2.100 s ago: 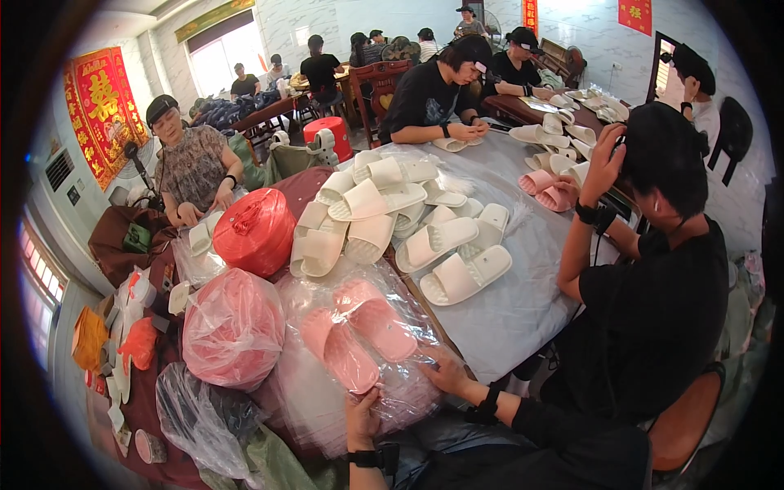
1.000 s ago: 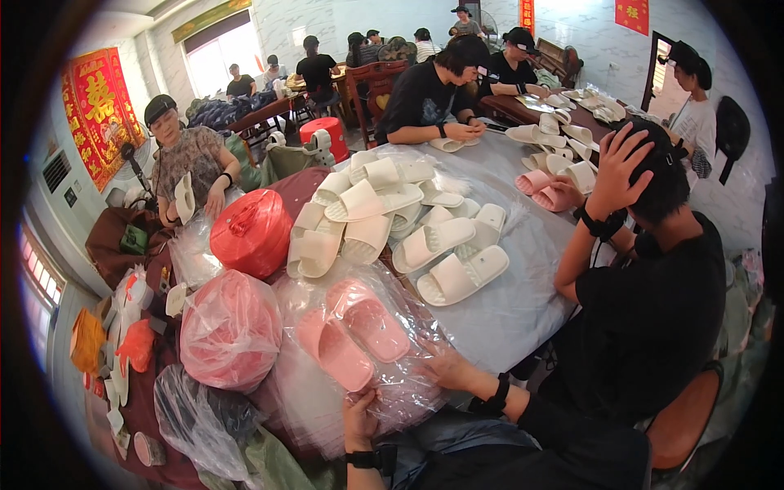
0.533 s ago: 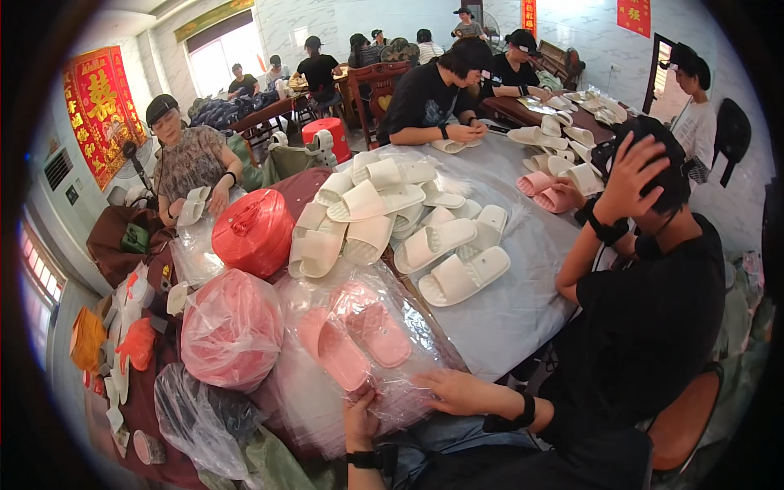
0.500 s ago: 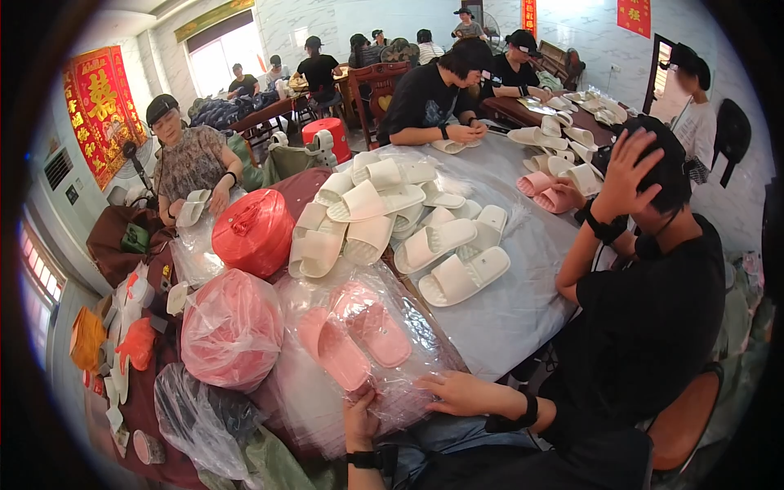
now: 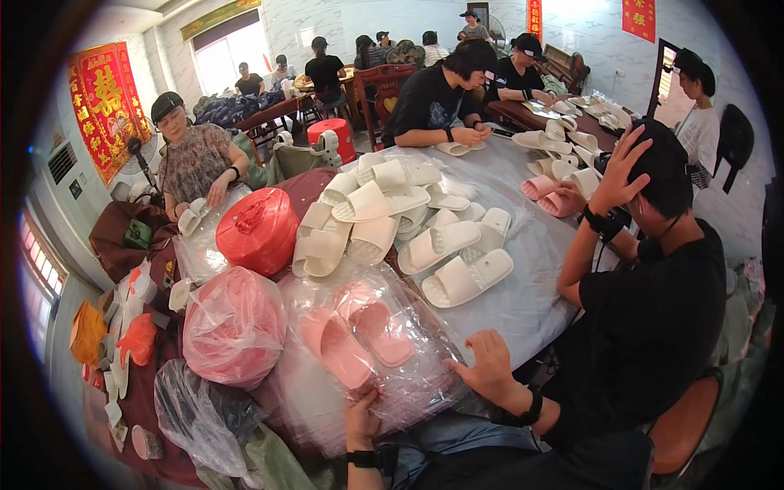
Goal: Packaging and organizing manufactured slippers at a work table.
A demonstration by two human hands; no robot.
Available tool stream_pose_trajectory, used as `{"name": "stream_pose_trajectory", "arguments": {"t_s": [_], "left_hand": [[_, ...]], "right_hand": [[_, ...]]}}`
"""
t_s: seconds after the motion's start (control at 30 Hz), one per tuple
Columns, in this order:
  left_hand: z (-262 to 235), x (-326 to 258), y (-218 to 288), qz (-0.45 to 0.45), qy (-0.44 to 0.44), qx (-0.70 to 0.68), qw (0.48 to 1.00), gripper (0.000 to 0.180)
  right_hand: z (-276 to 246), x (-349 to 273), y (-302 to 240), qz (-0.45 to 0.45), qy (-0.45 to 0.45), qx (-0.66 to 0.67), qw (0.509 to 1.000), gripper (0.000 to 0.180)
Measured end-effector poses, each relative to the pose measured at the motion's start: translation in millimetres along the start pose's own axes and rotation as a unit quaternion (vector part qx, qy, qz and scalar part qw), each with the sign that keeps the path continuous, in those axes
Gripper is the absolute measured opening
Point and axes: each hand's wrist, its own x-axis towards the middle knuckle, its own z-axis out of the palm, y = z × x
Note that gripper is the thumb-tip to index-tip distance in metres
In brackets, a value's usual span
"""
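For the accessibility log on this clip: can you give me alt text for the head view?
The person's left hand touches the near edge of a clear plastic bag holding a pair of pink slippers, while the right hand rests beside it on the covered table. Cream slippers are piled beyond, and several other people sit around.

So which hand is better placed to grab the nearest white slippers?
Right, probably. The right hand lies open at the edge of the clear plastic bag, closest to the pair of white foam slippers. The left hand is pinching the bag's near edge below the pink slippers.
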Motion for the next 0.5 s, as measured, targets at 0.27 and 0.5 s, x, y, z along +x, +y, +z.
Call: {"name": "stream_pose_trajectory", "arguments": {"t_s": [0.27, 0.5], "left_hand": [[3.3, -1.6, 2.8, 0.002, 0.000, 0.008, 1.000, 0.032], [-6.1, -0.9, 1.8, -0.013, 0.001, 0.001, 1.000, 0.045]], "right_hand": [[25.9, -5.5, 21.4, 0.118, -0.173, 0.004, 0.978, 0.058], [40.8, 6.1, 23.6, 0.264, -0.216, 0.220, 0.914, 0.038]]}}
